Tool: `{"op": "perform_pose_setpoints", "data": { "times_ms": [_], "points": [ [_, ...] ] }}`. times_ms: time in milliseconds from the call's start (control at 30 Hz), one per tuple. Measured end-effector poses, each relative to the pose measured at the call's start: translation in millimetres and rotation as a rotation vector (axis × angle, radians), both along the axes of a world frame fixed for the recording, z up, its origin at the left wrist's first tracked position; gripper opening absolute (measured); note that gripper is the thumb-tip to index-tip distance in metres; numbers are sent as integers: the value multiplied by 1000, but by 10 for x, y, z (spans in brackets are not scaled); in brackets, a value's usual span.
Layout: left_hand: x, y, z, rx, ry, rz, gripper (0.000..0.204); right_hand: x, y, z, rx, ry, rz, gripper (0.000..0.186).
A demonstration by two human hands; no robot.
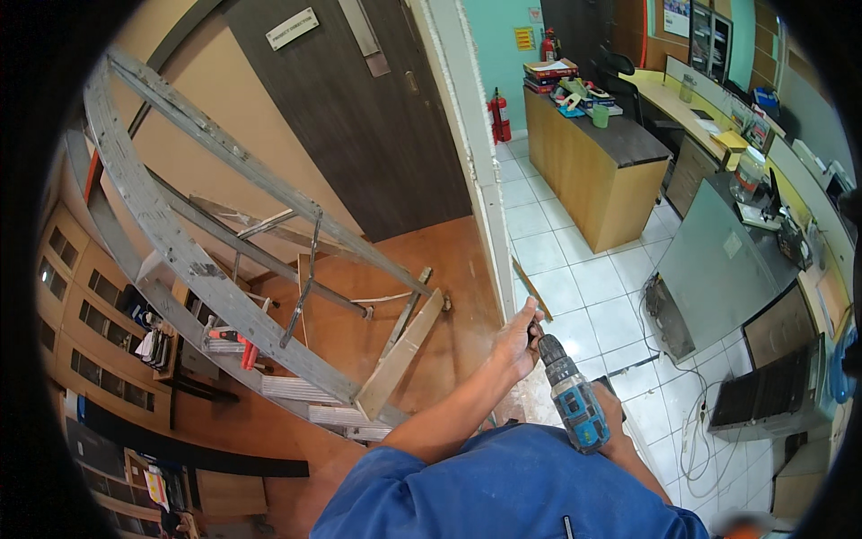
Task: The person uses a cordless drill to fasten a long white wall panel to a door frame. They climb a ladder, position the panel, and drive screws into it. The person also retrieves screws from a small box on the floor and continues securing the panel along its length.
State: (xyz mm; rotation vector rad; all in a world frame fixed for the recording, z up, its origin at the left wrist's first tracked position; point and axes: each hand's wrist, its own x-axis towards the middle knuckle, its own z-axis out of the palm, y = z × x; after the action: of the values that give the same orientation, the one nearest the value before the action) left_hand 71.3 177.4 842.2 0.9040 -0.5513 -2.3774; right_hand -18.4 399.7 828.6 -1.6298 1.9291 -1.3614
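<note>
My right hand [611,414] is wrapped round the grip of a blue and black cordless drill [577,404], held in front of my body with its chuck pointing up and away. At the tip of the chuck, my left hand [518,343] is closed in a pinch. A small dark piece shows between its fingers, too small to make out. Just beyond both hands stands the end of a white wall frame [486,193] with rough, chipped edges.
To the left, an aluminium stepladder [193,247] stands on the brown floor, a red-handled tool [245,349] on it. A dark door [359,117] is behind. On the right are a desk [584,171], a greenish panel [732,269] and cables [696,431] on white tiles.
</note>
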Motion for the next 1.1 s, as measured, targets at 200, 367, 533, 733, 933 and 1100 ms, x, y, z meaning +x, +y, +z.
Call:
{"op": "perform_pose_setpoints", "data": {
  "times_ms": [200, 367, 533, 733, 933, 1100],
  "points": [
    [-48, -182, 46, 59, 66, -2, 47, 96, -214, 67, -18, 23, -22, 34],
    [28, -267, 100, 44, 12, -56, 61, 133, -382, 65, -6, 65, -61, 32],
    [93, -481, 117, 58, 73, -52, 58, 194, -540, 32, -6, 66, -75, 29],
    [107, -686, 170, -186, 4, -67, 54, 285, -798, 23, -21, 60, -116, 26],
    [42, -961, 438, -444, 59, -167, 54, 336, -1102, 201, 4, 160, -200, 21],
    [-198, -1334, 873, -525, 258, -175, 51, 247, -1622, 631, -179, 248, -247, 15]
  ]
}}
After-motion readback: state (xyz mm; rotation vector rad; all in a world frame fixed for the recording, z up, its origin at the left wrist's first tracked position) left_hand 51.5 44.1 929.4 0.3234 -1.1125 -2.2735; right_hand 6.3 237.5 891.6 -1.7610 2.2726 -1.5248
